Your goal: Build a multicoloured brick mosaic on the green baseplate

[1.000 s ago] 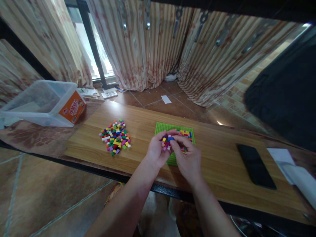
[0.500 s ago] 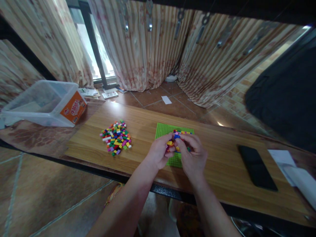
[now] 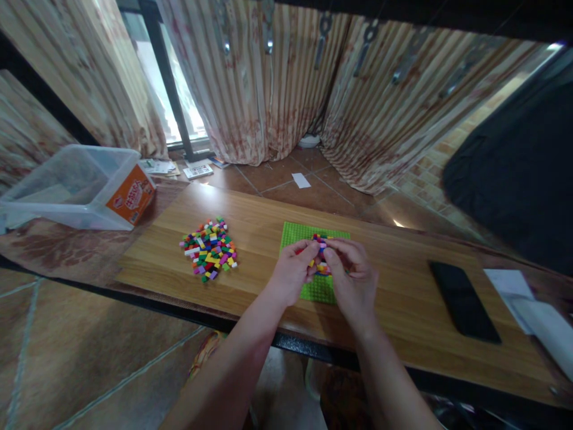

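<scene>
Over the green studded baseplate, my left hand and my right hand meet with their fingertips pinched together. Between them they grip a few small building bricks, with pink and blue ones showing. My left fingers cover part of these, and a bit of yellow and red peeks out below. More coloured bricks show on the baseplate between my hands, though my fingers hide most of them. Whether the held bricks touch those on the plate I cannot tell.
A loose pile of coloured bricks lies on the left of the wooden board. A clear plastic bin with an orange label stands further left. To the right are a black phone and white papers.
My fingers have shifted around the held bricks; the yellow brick by my left fingers is now mostly covered, and a pink one shows at the fingertips. Both hands stay over the baseplate.
</scene>
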Demonstrator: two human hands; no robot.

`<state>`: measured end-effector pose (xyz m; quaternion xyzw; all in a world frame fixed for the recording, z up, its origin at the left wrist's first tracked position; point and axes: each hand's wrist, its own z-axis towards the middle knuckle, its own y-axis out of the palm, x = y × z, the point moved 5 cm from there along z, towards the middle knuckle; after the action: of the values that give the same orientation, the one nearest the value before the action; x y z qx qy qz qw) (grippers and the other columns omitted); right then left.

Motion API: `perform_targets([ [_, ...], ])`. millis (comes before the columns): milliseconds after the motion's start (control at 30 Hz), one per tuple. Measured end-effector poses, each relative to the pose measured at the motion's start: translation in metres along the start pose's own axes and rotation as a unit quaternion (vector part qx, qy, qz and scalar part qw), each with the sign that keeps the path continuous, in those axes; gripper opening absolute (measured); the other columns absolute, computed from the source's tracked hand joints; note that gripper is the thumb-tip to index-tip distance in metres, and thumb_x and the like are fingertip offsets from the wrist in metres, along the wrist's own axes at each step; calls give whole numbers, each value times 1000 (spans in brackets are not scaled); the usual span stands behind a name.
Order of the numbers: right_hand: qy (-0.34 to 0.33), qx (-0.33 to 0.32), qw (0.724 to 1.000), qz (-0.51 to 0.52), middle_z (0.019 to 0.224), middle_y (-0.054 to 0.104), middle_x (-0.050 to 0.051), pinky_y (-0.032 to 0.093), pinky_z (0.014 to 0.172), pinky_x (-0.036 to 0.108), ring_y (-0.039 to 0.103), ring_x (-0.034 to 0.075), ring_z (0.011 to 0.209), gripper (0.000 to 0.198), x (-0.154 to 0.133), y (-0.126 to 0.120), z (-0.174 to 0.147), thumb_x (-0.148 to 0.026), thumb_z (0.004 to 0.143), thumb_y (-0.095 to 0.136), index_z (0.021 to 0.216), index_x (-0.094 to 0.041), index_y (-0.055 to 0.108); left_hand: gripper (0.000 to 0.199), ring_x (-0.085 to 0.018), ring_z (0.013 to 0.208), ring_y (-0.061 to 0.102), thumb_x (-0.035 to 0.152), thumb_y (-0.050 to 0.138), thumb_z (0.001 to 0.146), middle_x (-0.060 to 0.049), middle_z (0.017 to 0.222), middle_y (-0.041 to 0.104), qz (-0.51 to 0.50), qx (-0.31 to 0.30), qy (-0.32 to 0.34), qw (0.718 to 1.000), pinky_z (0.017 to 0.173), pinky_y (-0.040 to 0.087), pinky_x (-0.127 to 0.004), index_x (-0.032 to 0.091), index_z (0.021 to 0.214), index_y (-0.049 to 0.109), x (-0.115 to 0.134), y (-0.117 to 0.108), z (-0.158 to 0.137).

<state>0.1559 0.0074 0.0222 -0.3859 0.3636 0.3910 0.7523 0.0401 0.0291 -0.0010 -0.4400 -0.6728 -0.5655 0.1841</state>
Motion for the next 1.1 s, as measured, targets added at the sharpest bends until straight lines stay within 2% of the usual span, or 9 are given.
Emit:
perform_targets([
  [167,25,3,999,25,100,70,6,55,76,34,66,20,93,14,5,-1,2,-35,84,67,86,-23,74,15,-4,44,37,24,68,80,5,55,50,105,21,86,991,44,25,-17,17,70,60,0,-2,4],
  [300,67,-24,995,67,91,70,4,53,76,34,66,19,87,15,10,3,3,-35,84,66,83,-22,73,13,-6,49,41,22,69,79,5,58,53,137,16,113,984,48,29,-18,18,70,61,2,-3,6],
  [467,71,-31,991,109,84,70,2,50,83,36,64,19,85,12,11,3,3,-31,83,68,78,-22,73,12,-8,52,43,22,71,77,4,58,53,140,8,108,984,49,29,-19,18,70,62,3,-4,4],
  [700,100,-40,976,190,82,71,2,49,81,35,63,18,82,11,16,5,0,-31,82,70,77,-22,76,16,-7,51,41,29,68,80,3,59,51,163,-18,122,979,48,29,-19,17,71,62,5,-3,2],
  [833,132,-42,966,219,81,72,2,51,82,35,64,18,82,14,20,8,-2,-35,81,71,77,-22,75,21,-5,47,36,34,67,81,4,58,49,160,-13,115,980,44,26,-17,17,71,60,6,-1,1],
  [967,172,-32,959,222,75,72,0,53,75,32,64,15,71,16,23,13,-5,-36,80,72,79,-21,75,22,-4,43,33,34,64,81,6,56,46,119,4,92,989,41,24,-16,17,71,55,3,1,1],
  [1100,161,-21,970,182,72,72,0,53,67,29,64,15,67,14,20,14,-6,-35,79,72,80,-21,76,22,-3,39,32,32,64,80,6,55,46,71,26,53,996,38,21,-15,17,71,51,-2,0,2],
])
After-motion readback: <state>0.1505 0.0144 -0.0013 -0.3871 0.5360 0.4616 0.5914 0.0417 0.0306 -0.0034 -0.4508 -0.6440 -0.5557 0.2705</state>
